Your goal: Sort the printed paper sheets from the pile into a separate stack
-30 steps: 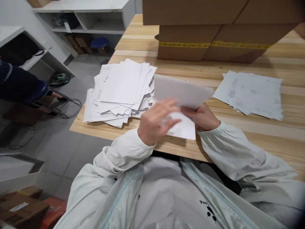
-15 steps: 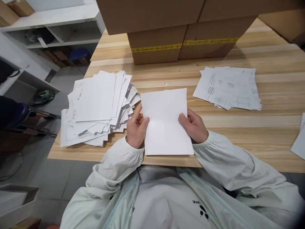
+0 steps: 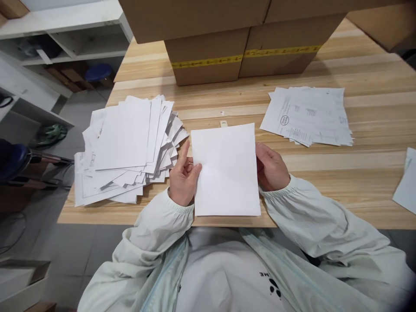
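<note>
White paper (image 3: 225, 173), blank on its upper face, is held upright-side toward me over the near edge of the table. My left hand (image 3: 183, 180) pinches its left edge, thumb on the face and index finger stretched up alongside. At the right edge, my right hand (image 3: 273, 168) is closed with curled fingers against the paper; its fingertips are partly hidden behind the sheet. How many sheets are held cannot be made out. Just beyond the top edge, a small pale object (image 3: 223, 124) peeks out on the table. A messy paper pile (image 3: 126, 138) lies left of my left hand.
A smaller stack of printed sheets (image 3: 308, 115) lies at the right on the wooden table (image 3: 373, 182). Large cardboard boxes (image 3: 208, 56) stand at the back. More paper (image 3: 407, 184) is at the far right edge. A blue stool (image 3: 98, 73) stands beyond the table.
My right thumb has come off the paper's face and the hand has shifted to its right edge. The small pale object now shows past the paper's top. The view has shifted slightly.
</note>
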Demonstrator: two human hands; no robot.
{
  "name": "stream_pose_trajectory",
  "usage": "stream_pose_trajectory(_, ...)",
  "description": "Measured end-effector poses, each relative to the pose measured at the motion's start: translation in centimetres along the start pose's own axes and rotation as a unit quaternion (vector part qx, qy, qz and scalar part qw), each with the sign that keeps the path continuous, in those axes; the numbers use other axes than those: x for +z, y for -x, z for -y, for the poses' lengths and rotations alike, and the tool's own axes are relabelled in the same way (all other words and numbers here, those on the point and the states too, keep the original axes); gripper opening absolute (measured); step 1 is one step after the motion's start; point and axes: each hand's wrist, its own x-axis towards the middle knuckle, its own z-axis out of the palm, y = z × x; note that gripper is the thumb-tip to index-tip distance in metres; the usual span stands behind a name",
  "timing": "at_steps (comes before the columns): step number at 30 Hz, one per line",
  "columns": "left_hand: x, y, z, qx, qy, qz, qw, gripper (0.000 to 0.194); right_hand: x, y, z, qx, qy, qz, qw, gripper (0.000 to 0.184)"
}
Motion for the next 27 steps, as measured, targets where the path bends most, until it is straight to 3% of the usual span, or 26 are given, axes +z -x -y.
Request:
stream_pose_trajectory(5,-0.3,0.1,0.2,-0.018,-0.027,-0.008,0.999,0.058,0.1,0.0,-0.1,0.001,-0.006,-0.005,1.000,0.040)
stream_pose_trajectory(13,-0.2,0.0,0.0,0.010,0.012,0.019,1.000,0.068,0.2,-0.1,0.2,0.079,-0.040,-0.009,0.996,0.039)
stream_pose_trajectory(18,-0.2,-0.1,-0.2,0.010,0.034,0.024,0.999,0.065,0.1,-0.1,0.3,0.076,-0.038,0.009,0.996,0.037)
stream_pose_trajectory(21,-0.2,-0.1,-0.1,0.007,0.043,0.025,0.999,0.065,-0.2,-0.3,0.2,0.041,0.002,-0.002,0.999,0.037)
stream_pose_trajectory(27,-0.1,0.2,-0.4,-0.004,0.035,0.043,0.998,0.065,-0.9,-0.3,0.7,-0.134,0.153,-0.080,0.976,0.054)
